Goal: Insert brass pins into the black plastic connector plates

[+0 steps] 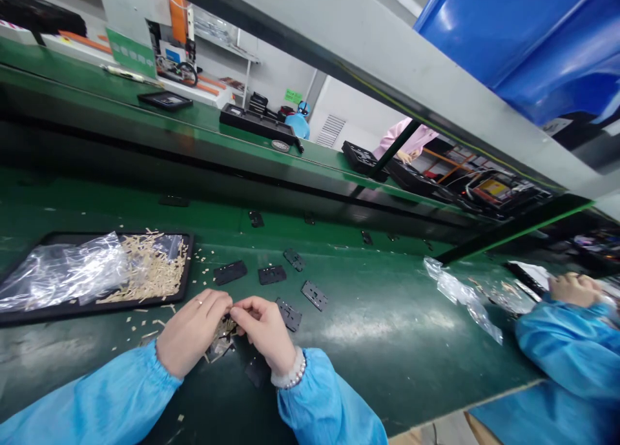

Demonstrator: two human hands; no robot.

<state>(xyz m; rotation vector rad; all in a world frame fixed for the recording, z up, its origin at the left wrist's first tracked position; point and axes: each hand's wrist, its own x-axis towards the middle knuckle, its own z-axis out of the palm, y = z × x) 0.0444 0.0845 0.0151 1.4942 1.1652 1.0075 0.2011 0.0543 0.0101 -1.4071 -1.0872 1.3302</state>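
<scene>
Quietly, left hand (191, 335) and right hand (265, 332) meet at bunched fingertips, what they pinch I can't tell, by a loose heap of pale flat strips (223, 334) on the glossy green tabletop (368, 322), near slotted, rectangular black plates (314, 295).

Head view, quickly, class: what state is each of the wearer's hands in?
Left hand: bent inward, grip hidden; open or closed cannot be told.
Right hand: closed in a pinch; what it holds, if anything, cannot be told.
</scene>
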